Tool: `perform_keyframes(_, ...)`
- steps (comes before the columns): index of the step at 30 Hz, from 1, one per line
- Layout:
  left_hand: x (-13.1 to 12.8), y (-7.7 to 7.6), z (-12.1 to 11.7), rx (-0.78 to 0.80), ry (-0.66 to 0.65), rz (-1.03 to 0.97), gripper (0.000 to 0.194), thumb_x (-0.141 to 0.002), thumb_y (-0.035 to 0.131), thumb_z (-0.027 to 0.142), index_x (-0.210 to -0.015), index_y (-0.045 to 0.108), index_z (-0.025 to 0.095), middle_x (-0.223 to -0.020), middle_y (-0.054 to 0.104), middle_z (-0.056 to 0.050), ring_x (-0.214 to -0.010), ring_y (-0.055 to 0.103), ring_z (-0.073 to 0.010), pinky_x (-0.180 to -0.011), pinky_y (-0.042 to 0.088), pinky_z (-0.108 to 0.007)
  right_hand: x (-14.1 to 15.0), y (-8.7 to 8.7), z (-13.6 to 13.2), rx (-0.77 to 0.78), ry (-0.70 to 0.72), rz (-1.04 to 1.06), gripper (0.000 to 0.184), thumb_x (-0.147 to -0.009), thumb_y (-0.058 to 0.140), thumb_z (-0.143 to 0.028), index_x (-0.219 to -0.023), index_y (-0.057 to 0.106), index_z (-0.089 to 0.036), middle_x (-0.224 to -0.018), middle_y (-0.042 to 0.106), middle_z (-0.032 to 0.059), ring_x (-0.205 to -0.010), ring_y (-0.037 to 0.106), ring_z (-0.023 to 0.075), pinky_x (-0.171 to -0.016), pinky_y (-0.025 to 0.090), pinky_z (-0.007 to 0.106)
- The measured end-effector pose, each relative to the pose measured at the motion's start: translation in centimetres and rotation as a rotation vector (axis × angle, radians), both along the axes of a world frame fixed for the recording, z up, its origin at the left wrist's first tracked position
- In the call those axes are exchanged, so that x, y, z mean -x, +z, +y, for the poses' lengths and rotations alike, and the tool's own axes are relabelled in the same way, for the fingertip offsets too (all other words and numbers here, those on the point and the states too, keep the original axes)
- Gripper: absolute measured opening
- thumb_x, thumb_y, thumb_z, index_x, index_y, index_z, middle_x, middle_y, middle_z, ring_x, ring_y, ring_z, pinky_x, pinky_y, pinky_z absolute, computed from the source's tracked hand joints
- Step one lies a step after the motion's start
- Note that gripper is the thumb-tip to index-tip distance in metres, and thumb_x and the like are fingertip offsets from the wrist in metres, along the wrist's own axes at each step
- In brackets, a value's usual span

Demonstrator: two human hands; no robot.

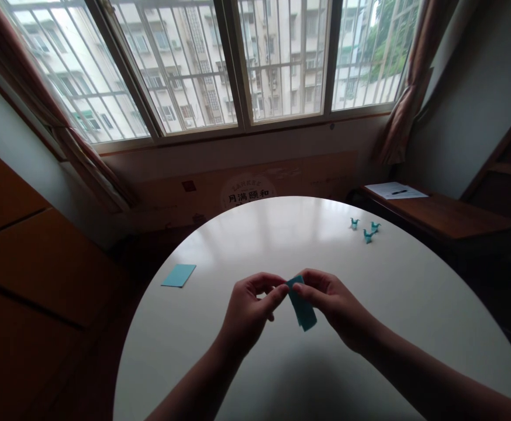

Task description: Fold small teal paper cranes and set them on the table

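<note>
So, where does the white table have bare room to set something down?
The table is bare between the blue square and the left hand, at the far edge left of the paper figures, and between those figures and the right hand. Crowded: the centre, where both hands hold the folded strip.

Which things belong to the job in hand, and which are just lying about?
Job in hand:
folded teal paper, held in left hand and right hand
likely also blue square and three teal figures

Apparently lying about:
white sheet on side table
dark slim object on it
</note>
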State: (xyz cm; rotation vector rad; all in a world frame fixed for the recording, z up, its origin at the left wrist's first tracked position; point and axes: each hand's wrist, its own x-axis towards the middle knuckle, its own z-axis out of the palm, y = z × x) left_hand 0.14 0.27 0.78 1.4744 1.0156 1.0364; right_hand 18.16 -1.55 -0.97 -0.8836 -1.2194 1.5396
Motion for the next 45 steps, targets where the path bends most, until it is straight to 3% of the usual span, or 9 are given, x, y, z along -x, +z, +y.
perform_keyframes(7, 1.1, 0.8, -0.2, -0.553, -0.067, 0.226, 0.015, -0.082, 0.077, 0.019, -0.097, 0.078, 0.020, -0.092, 0.073, -0.007, -0.067, 0.068, -0.0143, -0.051, 0.057, -0.021, -0.7, 0.5, -0.4, 0.060, 0.038, 0.051, 0.027, -0.085, 0.075, -0.043, -0.085, 0.068, -0.017, -0.080, 0.061, 0.0015, -0.073, 0.056, 0.0155, -0.069, 0.047, 0.028)
perform_keyframes(13, 1.1, 1.1, -0.5, -0.781, -0.098, 0.294, 0.016, -0.083, 0.077, 0.014, -0.098, 0.077, 0.018, -0.090, 0.074, -0.007, -0.067, 0.070, -0.0138, -0.052, 0.059, -0.020, -0.8, 0.6, -0.9, -0.012, 0.078, 0.023, 0.024, -0.090, 0.071, -0.042, -0.087, 0.069, -0.017, -0.080, 0.062, 0.0019, -0.072, 0.056, 0.0146, -0.066, 0.047, 0.026)
perform_keyframes(19, 0.9, 1.4, -0.7, -0.873, -0.087, 0.286, 0.015, -0.082, 0.076, 0.010, -0.096, 0.077, 0.016, -0.086, 0.074, -0.007, -0.067, 0.070, -0.0137, -0.051, 0.058, -0.018, -0.9, 0.9, -1.0, -0.051, 0.086, 0.037, 0.020, -0.091, 0.071, -0.036, -0.089, 0.071, -0.016, -0.080, 0.066, 0.0022, -0.073, 0.061, 0.0138, -0.068, 0.052, 0.024)
perform_keyframes(25, 1.1, 1.1, -0.5, -0.881, -0.079, 0.279, 0.015, -0.082, 0.076, 0.008, -0.096, 0.076, 0.016, -0.088, 0.074, -0.007, -0.070, 0.070, -0.0138, -0.052, 0.058, -0.018, -0.8, 0.5, -1.1, -0.002, 0.139, 0.112, 0.021, -0.090, 0.073, -0.036, -0.094, 0.068, -0.016, -0.083, 0.066, 0.0035, -0.075, 0.066, 0.0175, -0.059, 0.058, 0.026)
perform_keyframes(31, 1.0, 0.8, -0.4, -0.872, -0.057, 0.271, 0.015, -0.082, 0.077, 0.011, -0.095, 0.076, 0.017, -0.087, 0.074, -0.006, -0.067, 0.069, -0.0135, -0.051, 0.058, -0.019, -0.8, 0.4, -1.1, -0.012, 0.096, 0.051, 0.022, -0.090, 0.072, -0.037, -0.091, 0.068, -0.015, -0.080, 0.066, 0.0034, -0.069, 0.064, 0.0143, -0.051, 0.053, 0.019)
perform_keyframes(45, 1.0, 0.9, -0.3, -0.970, -0.051, 0.333, 0.014, -0.082, 0.077, 0.009, -0.093, 0.075, 0.016, -0.087, 0.073, -0.006, -0.071, 0.070, -0.0127, -0.054, 0.057, -0.018, -0.9, 0.6, -0.9, -0.019, 0.102, 0.010, 0.021, -0.089, 0.073, -0.036, -0.088, 0.068, -0.016, -0.075, 0.065, 0.0023, -0.062, 0.063, 0.0133, -0.046, 0.053, 0.019)
